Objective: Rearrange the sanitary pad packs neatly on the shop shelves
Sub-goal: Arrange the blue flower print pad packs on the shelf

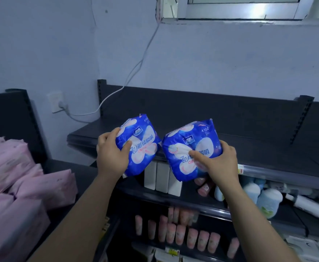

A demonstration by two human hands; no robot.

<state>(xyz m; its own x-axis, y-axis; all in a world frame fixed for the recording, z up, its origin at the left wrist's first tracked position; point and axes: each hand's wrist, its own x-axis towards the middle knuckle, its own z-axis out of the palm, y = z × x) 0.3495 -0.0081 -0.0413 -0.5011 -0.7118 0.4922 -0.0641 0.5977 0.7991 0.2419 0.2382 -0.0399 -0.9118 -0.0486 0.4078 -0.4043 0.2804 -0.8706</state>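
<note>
At 12 o'clock I see a window (pixel 238 8). A white cable (pixel 149 41) goes from its corner down to a wall socket (pixel 57 103) at 10 o'clock. White boxes (pixel 162 178) stand just below centre, pink tubes (pixel 190 237) at 6 o'clock, pale bottles (pixel 268 201) at 4 o'clock.

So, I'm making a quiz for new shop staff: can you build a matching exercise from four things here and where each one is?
Things:
1 blue packs
2 pink packs
3 white boxes
4 plug

Places:
A in the wall socket
B on the second shelf
C piled at far left
D in the left hand and right hand

Pairs: 1-D, 2-C, 3-B, 4-A
</note>
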